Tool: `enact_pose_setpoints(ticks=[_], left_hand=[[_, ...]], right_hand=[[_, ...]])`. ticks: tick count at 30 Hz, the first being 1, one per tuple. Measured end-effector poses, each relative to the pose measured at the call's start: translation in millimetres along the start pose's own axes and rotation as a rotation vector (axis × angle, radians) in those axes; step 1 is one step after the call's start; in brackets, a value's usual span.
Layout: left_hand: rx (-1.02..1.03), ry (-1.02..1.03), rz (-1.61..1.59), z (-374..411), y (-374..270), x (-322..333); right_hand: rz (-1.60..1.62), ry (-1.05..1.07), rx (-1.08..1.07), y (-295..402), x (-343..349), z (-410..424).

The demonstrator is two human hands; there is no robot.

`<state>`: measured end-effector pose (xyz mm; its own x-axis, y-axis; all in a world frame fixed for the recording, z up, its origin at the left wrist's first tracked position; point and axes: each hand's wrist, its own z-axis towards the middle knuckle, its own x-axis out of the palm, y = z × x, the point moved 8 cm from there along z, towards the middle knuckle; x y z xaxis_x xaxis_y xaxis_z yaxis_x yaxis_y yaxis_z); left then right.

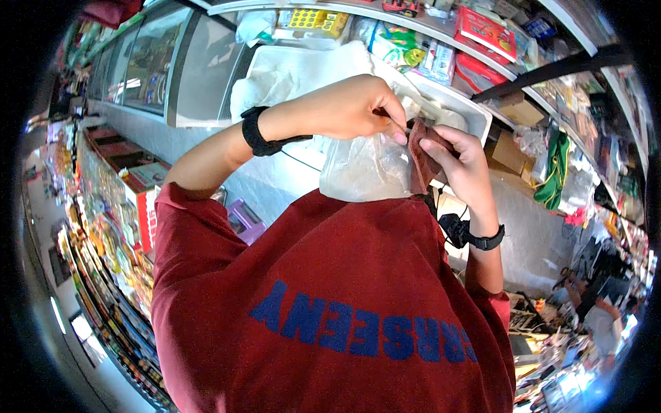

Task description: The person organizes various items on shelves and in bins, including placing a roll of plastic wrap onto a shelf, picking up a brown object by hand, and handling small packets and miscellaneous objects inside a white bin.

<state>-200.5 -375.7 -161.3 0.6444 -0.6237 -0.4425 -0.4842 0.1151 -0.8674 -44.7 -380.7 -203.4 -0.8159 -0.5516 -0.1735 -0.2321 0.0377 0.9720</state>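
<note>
My right hand [459,160] pinches a folded piece of dark brown cloth [421,155] between thumb and fingers. At the cloth's left edge is my left hand [361,108], its thumb and finger brought together; whether they grip the edge or something thin and small cannot be told. A cloudy, see-through plastic bag [361,173] lies under both hands, against the front of the dark red shirt. Behind the hands stands a white plastic tub [477,111] with white cloth [289,85] over its rim. Each wrist wears a black band.
Shelves with packed goods [395,46] run across the top and right. On the left are a glass-fronted cabinet [155,67], a red and white carton [142,206] and rows of packets. A purple plastic stool [247,219] stands low beside my left arm. Green cloth [553,170] hangs at right.
</note>
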Motion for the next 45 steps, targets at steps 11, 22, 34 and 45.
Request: enact_pose_setpoints(ticks=[11, 22, 34, 45], left_hand=[[-0.119, -0.218, -0.336, -23, 1, -2], [0.073, -0.540, -1.206, 7, -31, 52], [-0.068, -0.666, -1.088, 25, -64, 44], [-0.123, -0.675, -1.112, 40, -89, 40]], right_hand=[[0.037, -0.536, -0.049, -3, -124, 13], [-0.321, -0.173, -0.854, 98, -50, -39], [-0.289, 0.077, -0.724, 83, -113, -88], [-0.517, -0.163, -1.050, 98, -76, -78]])
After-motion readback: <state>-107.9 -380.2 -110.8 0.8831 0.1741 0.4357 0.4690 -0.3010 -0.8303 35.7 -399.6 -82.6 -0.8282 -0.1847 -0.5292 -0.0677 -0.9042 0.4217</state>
